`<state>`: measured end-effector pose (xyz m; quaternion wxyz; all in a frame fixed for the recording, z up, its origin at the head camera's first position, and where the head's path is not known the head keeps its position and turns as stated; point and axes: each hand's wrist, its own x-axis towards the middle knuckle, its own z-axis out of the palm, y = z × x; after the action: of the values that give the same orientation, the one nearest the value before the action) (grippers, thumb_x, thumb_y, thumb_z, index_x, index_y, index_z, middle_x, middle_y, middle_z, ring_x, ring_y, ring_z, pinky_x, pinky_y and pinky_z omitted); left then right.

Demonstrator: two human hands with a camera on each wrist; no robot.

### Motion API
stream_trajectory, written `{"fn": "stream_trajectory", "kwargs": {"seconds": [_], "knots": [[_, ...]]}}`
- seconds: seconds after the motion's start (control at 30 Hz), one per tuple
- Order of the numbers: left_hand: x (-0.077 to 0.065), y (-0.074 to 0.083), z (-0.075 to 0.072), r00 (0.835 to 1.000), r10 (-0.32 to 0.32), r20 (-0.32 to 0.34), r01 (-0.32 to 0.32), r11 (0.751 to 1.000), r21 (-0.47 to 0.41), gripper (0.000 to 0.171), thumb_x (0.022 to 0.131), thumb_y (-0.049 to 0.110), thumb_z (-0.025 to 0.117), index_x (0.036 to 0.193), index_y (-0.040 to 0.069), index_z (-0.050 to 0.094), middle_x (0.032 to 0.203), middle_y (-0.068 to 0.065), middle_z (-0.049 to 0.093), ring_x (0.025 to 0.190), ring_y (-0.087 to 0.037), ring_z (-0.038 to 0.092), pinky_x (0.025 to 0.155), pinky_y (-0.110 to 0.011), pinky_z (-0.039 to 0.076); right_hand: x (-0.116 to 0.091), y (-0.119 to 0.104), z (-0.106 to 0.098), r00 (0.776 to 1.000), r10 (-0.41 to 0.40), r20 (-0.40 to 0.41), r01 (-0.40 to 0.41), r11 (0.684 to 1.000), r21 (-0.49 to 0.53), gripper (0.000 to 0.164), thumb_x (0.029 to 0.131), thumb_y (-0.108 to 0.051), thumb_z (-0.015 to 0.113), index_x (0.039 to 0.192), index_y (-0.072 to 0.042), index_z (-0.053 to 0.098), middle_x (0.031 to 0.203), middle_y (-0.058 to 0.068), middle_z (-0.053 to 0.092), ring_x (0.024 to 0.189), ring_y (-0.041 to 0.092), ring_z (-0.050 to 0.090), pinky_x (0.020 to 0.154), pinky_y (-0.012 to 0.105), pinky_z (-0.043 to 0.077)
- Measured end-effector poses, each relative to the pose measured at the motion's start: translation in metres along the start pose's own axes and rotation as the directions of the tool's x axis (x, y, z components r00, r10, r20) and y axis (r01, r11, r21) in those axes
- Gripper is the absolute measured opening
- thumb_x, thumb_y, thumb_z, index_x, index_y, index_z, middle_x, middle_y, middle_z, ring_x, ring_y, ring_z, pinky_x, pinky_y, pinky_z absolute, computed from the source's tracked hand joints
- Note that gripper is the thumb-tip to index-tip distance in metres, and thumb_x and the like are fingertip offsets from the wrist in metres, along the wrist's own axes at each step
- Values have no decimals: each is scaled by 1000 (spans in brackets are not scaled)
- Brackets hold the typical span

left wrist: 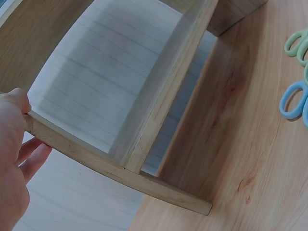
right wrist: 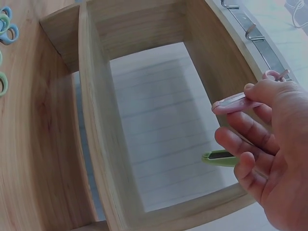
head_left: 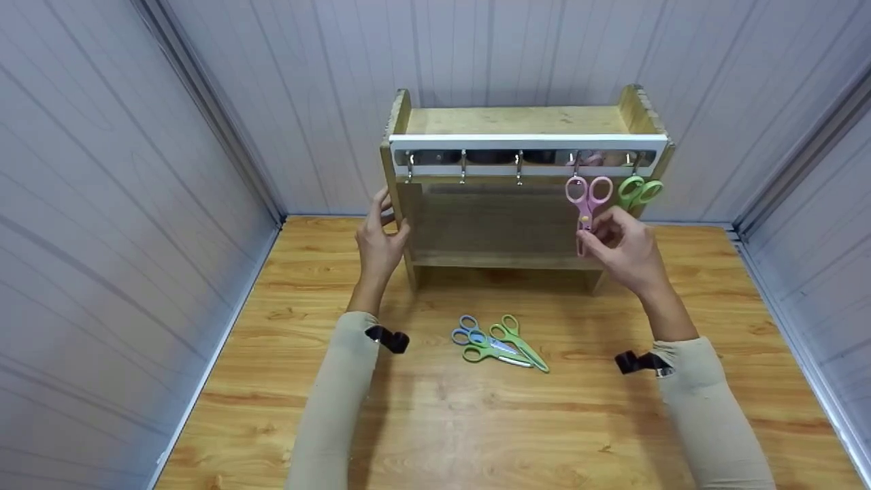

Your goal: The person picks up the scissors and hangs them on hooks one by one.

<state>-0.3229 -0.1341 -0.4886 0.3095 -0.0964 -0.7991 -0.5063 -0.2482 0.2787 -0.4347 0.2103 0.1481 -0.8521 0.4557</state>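
My right hand pinches the blade end of pink scissors, whose handle loops are up at a hook of the rack. Just to the right, green scissors hang by a loop from the end hook, their blade tip showing behind my fingers in the right wrist view. My left hand grips the left side panel of the wooden shelf, with the thumb at the front edge and fingers around the outside, as the left wrist view also shows.
On the wood-grain surface before the shelf lies a small pile of scissors, blue scissors and green scissors among them. Three hooks on the rack's left carry nothing. Pale panelled walls stand at the back and both sides.
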Motion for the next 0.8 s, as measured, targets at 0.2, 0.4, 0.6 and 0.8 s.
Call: {"fn": "stream_trajectory", "kwargs": {"seconds": [0.2, 0.4, 0.6, 0.8], "knots": [[-1, 0, 0, 1000, 8, 3, -8, 1000, -16, 61, 96, 0, 76, 155, 3, 60, 135, -27, 78, 115, -48, 83, 91, -64, 71, 2, -1, 6, 999, 35, 16, -34, 999, -18, 17, 101, -5, 82, 109, 5, 71, 94, 19, 76, 73, -4, 59, 65, 8, 48], [-1, 1, 0, 1000, 4, 5, -3, 1000, -13, 61, 96, 0, 76, 154, 4, 60, 136, -27, 78, 115, -48, 83, 92, -63, 71, 6, -3, 13, 998, 56, 26, -55, 998, -41, 16, 102, -7, 80, 109, 5, 72, 93, 23, 77, 74, -4, 59, 66, 7, 47], [-1, 1, -1, 1000, -5, 15, 5, 1000, -15, 61, 97, 2, 76, 155, 4, 60, 136, -26, 78, 117, -48, 82, 92, -64, 71, 10, -4, 20, 999, 44, 15, -43, 997, -58, 17, 99, -5, 82, 106, 7, 74, 92, 27, 79, 71, -9, 56, 66, 6, 45], [-1, 1, -1, 1000, -9, 12, 9, 1000, -10, 60, 96, 2, 76, 155, 3, 60, 137, -26, 78, 117, -48, 82, 94, -62, 71, 12, -4, 25, 998, 50, 23, -48, 997, -55, 19, 100, -8, 82, 108, 8, 75, 92, 27, 79, 72, -6, 57, 66, 7, 45]]}}
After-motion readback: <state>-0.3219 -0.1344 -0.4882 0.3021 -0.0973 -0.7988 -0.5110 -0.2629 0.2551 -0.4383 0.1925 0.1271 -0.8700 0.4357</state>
